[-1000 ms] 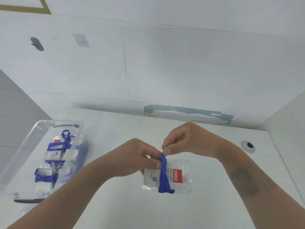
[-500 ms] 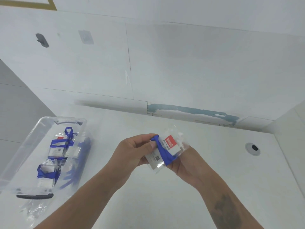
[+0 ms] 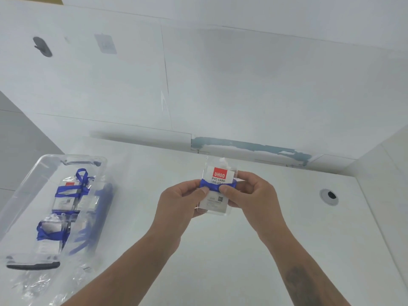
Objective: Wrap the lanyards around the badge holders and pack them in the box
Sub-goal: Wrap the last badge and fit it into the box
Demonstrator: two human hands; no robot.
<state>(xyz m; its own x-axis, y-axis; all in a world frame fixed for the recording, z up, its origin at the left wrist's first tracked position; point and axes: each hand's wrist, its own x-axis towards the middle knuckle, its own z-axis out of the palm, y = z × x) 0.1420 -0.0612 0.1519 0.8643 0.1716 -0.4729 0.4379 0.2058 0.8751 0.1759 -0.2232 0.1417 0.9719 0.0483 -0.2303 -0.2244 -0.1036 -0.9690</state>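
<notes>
I hold a clear badge holder (image 3: pixel 217 191) upright above the white table, its card showing a red label at the top. A blue lanyard (image 3: pixel 212 186) is wound across its middle. My left hand (image 3: pixel 178 202) grips the holder's left side, thumb on the lanyard. My right hand (image 3: pixel 251 195) grips the right side, thumb also pressing the blue band. At the left stands a clear plastic box (image 3: pixel 26 182) that contains several badge holders wrapped in blue lanyards (image 3: pixel 66 191).
Crumpled clear plastic wrapping (image 3: pixel 37 286) lies on the table in front of the box. A round cable hole (image 3: pixel 329 196) sits in the table at the right. White walls close in behind and at the right.
The badge holder has turned from tilted in my hands to upright, label facing me. My right hand has come from under the holder to its right side, thumb on the lanyard.
</notes>
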